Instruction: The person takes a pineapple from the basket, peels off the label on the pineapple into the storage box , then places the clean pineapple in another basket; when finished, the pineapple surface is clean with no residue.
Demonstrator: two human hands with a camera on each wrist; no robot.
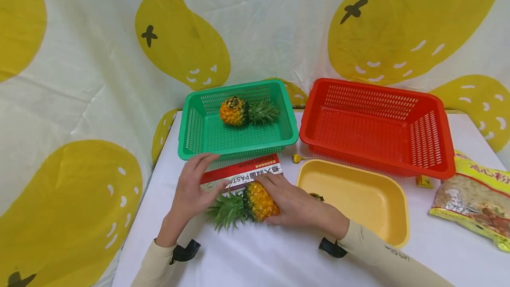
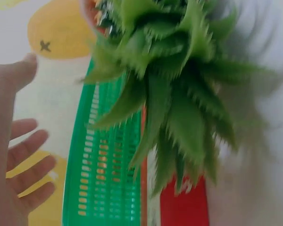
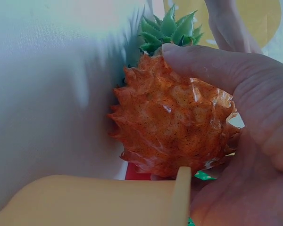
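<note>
My right hand [image 1: 292, 202] grips a small pineapple [image 1: 260, 203] by its body, thumb along one side in the right wrist view. The leafy crown [image 1: 229, 209] points left, toward my left hand [image 1: 197, 187]. That hand is held with fingers apart beside the crown, and in the left wrist view nothing lies between its fingers and thumb. Just behind the pineapple is a red and white pasta box [image 1: 243, 172], partly covered by my hands. A second pineapple [image 1: 234, 112] lies on its side in the green basket [image 1: 185, 138], crown to the right.
A red basket [image 1: 450, 136] stands at the back right, with a yellow tray [image 1: 402, 207] in front of it, near my right forearm. Between the baskets lies a lollipop [image 1: 296, 158]. A yellow food bag [image 1: 474, 198] and a small yellow packet [image 1: 425, 182] are at the right.
</note>
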